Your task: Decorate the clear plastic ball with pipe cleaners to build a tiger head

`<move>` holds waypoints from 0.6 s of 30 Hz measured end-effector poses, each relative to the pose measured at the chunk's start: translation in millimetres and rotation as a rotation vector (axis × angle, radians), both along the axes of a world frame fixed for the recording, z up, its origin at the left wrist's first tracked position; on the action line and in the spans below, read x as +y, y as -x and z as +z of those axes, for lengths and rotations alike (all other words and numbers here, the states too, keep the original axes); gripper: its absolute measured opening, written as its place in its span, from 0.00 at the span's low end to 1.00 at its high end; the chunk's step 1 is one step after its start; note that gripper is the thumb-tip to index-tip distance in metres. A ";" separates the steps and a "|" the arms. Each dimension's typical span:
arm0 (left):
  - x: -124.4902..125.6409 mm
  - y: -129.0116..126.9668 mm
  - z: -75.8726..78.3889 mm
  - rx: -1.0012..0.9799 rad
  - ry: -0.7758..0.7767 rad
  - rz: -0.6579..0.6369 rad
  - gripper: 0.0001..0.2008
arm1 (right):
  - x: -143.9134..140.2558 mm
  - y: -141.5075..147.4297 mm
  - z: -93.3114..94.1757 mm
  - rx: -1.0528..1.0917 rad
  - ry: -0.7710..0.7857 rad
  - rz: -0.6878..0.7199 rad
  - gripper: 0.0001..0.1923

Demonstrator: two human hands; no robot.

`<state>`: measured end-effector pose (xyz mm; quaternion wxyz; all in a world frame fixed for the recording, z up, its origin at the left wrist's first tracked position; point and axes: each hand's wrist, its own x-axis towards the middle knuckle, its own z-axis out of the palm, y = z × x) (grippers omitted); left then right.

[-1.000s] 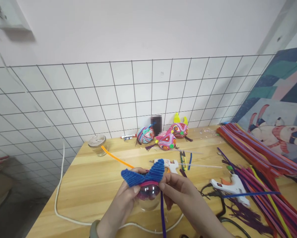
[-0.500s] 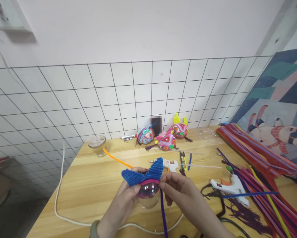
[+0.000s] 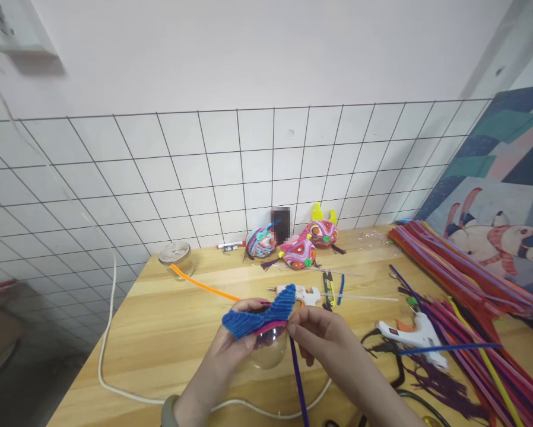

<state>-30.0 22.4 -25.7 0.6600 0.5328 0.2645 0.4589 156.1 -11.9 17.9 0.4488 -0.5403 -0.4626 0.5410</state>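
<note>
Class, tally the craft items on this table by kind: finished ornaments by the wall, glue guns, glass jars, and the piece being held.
Finished ornaments: 3
Glue guns: 2
Glass jars: 1
Blue-winged ball in the hands: 1
Total: 7

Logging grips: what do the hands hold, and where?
Left hand cups the clear plastic ball from below; right hand pinches the purple pipe cleaner near its top.
</note>
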 end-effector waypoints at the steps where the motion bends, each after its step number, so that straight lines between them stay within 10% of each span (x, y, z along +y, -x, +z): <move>1: 0.7 0.5 -1.7 0.003 -0.016 -0.001 0.17 | 0.2 0.3 0.0 -0.015 -0.008 -0.007 0.15; 18: -1.6 -2.8 11.4 -0.155 0.057 -0.017 0.19 | -19.6 5.4 12.9 0.088 -0.030 0.033 0.18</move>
